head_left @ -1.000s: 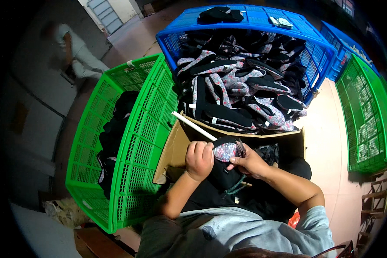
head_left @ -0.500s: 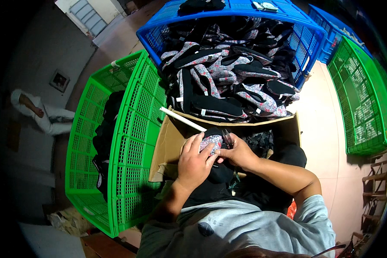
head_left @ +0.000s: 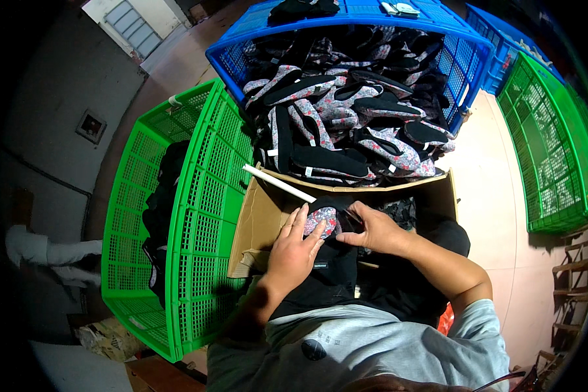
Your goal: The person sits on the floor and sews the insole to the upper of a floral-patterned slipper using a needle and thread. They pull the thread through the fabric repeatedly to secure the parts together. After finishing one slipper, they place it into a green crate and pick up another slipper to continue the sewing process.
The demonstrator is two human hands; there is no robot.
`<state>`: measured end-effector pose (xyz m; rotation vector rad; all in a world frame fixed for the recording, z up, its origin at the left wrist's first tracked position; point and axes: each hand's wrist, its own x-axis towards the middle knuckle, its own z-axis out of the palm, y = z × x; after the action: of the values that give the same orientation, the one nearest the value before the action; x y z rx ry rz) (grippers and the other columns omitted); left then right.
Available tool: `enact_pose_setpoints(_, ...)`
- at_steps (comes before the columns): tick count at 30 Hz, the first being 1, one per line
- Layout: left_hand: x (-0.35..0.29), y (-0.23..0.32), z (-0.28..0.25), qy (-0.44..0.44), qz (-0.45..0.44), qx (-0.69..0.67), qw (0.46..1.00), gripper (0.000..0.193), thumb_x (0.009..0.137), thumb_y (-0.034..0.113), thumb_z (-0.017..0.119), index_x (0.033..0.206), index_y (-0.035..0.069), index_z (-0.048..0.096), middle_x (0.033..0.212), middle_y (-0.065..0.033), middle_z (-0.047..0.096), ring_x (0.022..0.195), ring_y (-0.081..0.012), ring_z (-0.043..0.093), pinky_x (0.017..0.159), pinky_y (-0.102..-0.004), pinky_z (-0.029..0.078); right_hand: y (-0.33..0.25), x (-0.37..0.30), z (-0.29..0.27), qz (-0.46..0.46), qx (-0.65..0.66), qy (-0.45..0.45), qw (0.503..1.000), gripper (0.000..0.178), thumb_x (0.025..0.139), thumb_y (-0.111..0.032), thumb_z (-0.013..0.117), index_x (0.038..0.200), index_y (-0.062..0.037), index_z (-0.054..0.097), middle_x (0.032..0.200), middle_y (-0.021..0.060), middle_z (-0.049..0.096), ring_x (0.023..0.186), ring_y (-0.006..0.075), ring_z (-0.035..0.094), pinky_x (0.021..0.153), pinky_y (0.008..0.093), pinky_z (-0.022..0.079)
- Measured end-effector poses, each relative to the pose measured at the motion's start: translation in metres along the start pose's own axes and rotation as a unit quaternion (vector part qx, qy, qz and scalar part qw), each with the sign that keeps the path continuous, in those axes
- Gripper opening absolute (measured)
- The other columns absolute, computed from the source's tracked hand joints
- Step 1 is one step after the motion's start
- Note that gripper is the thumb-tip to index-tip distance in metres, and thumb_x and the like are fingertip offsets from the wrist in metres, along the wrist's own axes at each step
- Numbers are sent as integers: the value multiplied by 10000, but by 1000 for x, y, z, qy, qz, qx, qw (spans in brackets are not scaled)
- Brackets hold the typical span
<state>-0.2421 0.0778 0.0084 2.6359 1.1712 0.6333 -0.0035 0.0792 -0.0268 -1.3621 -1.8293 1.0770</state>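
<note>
A floral-patterned fabric slipper with black edging is held between my two hands above an open cardboard box. My left hand grips it from the left, fingers lying over the floral part. On the right, my right hand pinches the black edge between thumb and fingers. Whether a tool is tucked inside that hand cannot be made out. Under the hands lies black cloth with a small label. A white rod slants over the box's left edge, its lower end close to the slipper.
Ahead, a tipped blue crate is heaped with similar slippers. A green crate holding dark items stands at left, another green crate at far right. At the left rim, a person's pale trouser legs show.
A small dark tool, resembling thread snips, no longer shows at my right hand, which now pinches the slipper's edge. The black cloth below has shifted, showing its label. The person at left has moved nearer.
</note>
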Motion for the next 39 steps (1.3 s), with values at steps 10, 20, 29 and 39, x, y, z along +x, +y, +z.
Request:
enact_pose_setpoints(10, 23, -31, 42, 51, -4, -6, 999, 311, 872, 146, 663, 1172, 67, 686, 1375, -250, 491, 1174, -422, 519, 977, -446, 445, 9, 9, 8, 5, 46, -81, 996, 288, 823, -164, 674, 1026, -26, 524, 838, 216, 627, 799, 384, 638, 722, 434, 500)
enact_pose_setpoints(20, 67, -65, 69, 25, -3, 109, 994, 66, 785, 92, 659, 773, 28, 666, 1042, -143, 572, 966, -340, 557, 803, -433, 502, 2, 16, 4, 6, 56, -116, 992, 246, 836, -135, 663, 1001, -24, 519, 853, 206, 620, 786, 368, 615, 710, 415, 484)
enact_pose_setpoints(29, 89, -92, 89, -242, -105, 121, 957, 154, 831, 55, 524, 920, -22, 623, 959, -211, 669, 905, -399, 656, 761, -486, 532, 16, 24, 13, -10, 52, -116, 992, 231, 832, -138, 671, 988, -25, 544, 824, 197, 620, 751, 338, 616, 703, 413, 486)
enact_pose_setpoints(39, 70, -66, 54, -38, -189, 69, 979, 210, 785, -17, 548, 941, -73, 677, 1209, -214, 609, 906, -421, 648, 813, -493, 523, 2, 13, 7, 0, 193, -82, 978, 226, 946, -252, 663, 988, -43, 588, 785, 68, 619, 696, 156, 600, 655, 319, 496)
